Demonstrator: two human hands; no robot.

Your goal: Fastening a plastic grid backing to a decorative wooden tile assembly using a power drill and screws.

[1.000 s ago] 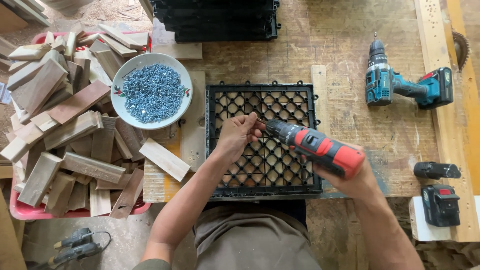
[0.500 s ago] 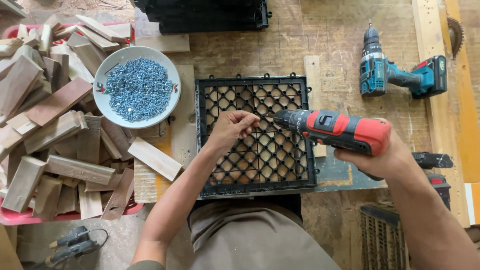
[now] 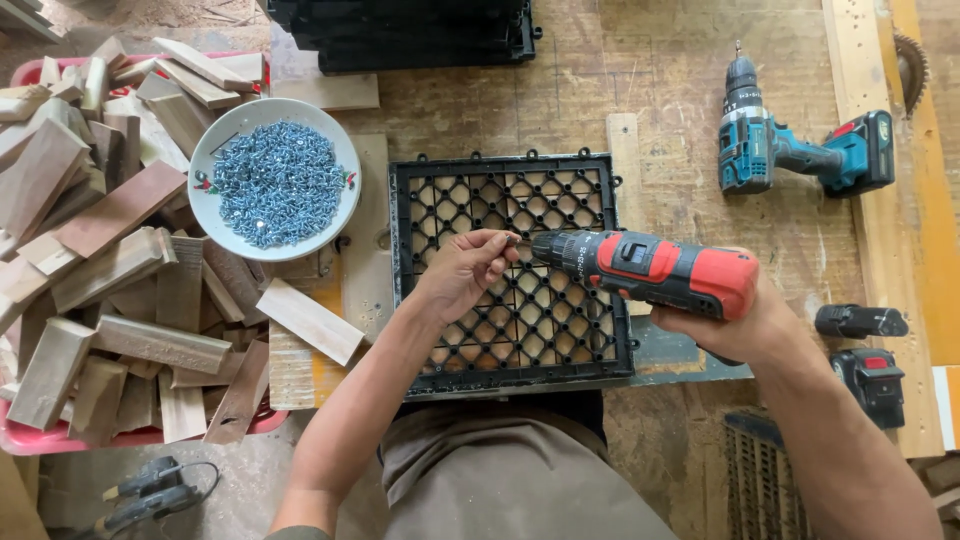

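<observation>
My right hand (image 3: 730, 320) grips a red and black cordless drill (image 3: 650, 268), held level with its bit pointing left. My left hand (image 3: 462, 272) pinches a small screw (image 3: 508, 240) at the tip of the drill's bit. Both hands hover over a black plastic grid tile (image 3: 512, 262) that lies flat on the wooden workbench in front of me. A white bowl (image 3: 275, 180) filled with several silvery screws stands to the left of the tile.
A red tray (image 3: 40, 440) heaped with short wooden blocks fills the left side. One loose wood block (image 3: 312, 320) lies by the tile. A teal drill (image 3: 790, 150) lies at the upper right, battery packs (image 3: 868, 350) at right, stacked black tiles (image 3: 420, 30) at top.
The drill has swung from a slanted pose to level, its body moving right. My left hand has stayed at the bit's tip with the screw. The view has shifted slightly.
</observation>
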